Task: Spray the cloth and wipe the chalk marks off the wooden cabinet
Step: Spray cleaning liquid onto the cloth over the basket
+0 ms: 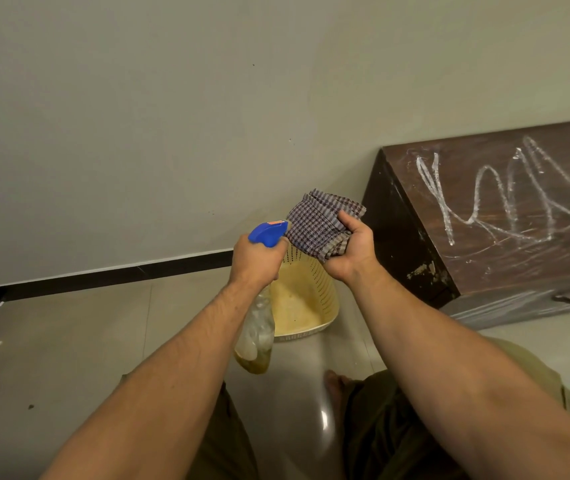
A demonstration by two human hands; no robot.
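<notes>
My left hand (256, 263) grips a spray bottle (255, 336) by its neck; the clear body hangs below with a little yellowish liquid, and the blue trigger head (269, 233) has its nozzle right against the cloth. My right hand (351, 249) holds a folded purple-and-white checked cloth (316, 223) in front of the nozzle. The dark wooden cabinet (505, 216) stands low at the right against the wall, and its top carries broad white chalk marks (519, 192).
A cream perforated plastic basket (308, 299) sits on the tiled floor below my hands. A grey wall with a black skirting board (121, 273) runs behind. My knees and a bare foot (334, 384) are at the bottom of the view.
</notes>
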